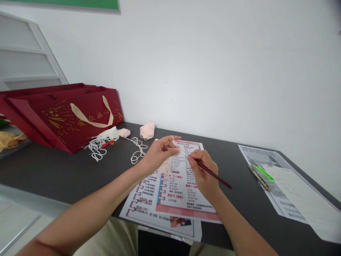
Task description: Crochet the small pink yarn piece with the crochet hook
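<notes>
My left hand (158, 153) pinches a strand of pale pink yarn (138, 149) above the printed instruction sheets (181, 192). The strand trails back in loops across the dark table (66, 170) to a small pink yarn ball (147, 130). My right hand (204, 170) is closed on a dark red crochet hook (213, 174), whose tip points left towards my left fingers. A bit of pink crochet work hangs under my left hand. Both hands hover just over the sheets, close together.
Red gift bags (66, 113) with a beige ribbon handle lie at the left. White yarn and a second pink ball (124, 132) lie beside them. More papers (293, 192) with green scissors (262, 171) and pens rest at the right. The white wall stands behind.
</notes>
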Available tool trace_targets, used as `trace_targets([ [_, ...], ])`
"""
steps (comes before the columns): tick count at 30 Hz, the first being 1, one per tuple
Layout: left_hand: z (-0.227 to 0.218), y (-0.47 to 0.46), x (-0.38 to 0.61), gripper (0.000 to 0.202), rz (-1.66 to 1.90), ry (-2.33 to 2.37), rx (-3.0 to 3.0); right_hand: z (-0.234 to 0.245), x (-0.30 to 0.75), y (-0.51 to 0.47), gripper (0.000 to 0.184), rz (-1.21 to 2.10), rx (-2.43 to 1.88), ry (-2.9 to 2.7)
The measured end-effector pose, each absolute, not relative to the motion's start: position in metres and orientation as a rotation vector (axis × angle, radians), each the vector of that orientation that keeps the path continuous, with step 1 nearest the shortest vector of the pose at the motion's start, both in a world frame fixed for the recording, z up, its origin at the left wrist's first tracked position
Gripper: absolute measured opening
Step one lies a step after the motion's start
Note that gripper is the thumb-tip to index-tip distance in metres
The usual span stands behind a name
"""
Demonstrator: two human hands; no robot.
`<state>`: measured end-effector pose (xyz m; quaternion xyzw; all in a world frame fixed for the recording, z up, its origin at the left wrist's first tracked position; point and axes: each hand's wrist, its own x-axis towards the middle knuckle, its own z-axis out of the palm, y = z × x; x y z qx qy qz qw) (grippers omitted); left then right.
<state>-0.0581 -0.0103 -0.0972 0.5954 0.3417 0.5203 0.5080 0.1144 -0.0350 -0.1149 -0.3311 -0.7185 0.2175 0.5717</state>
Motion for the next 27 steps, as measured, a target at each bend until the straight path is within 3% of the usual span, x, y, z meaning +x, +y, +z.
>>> trace_targets([
  [6,-0.095,-0.010,-0.062,0.038,1.157,0.769,1.401,-0.107,0.114,-0.024,0.019,1.236,-0.571,-1.269],
  [9,-0.095,-0.013,-0.058,0.041,1.131,0.718,1.326,-0.110,0.108,-0.025,0.019,1.307,-0.569,-1.267],
  [11,-0.096,-0.016,-0.054,0.042,1.115,0.708,1.252,-0.116,0.104,-0.028,0.015,1.076,-0.640,-1.424],
  [15,-0.097,-0.022,-0.047,0.036,1.108,0.687,1.080,-0.130,0.103,-0.035,0.014,0.164,-0.704,-1.859],
  [18,-0.097,-0.022,-0.047,0.032,1.038,0.643,0.938,-0.133,0.105,-0.034,0.022,-0.091,-0.625,-1.954],
  [21,-0.094,-0.019,-0.053,0.035,0.949,0.629,0.847,-0.128,0.108,-0.032,0.021,0.132,-0.569,-1.878],
  [27,-0.085,-0.009,-0.070,0.041,0.897,0.592,0.926,-0.113,0.116,-0.024,0.008,0.963,-0.572,-1.542],
])
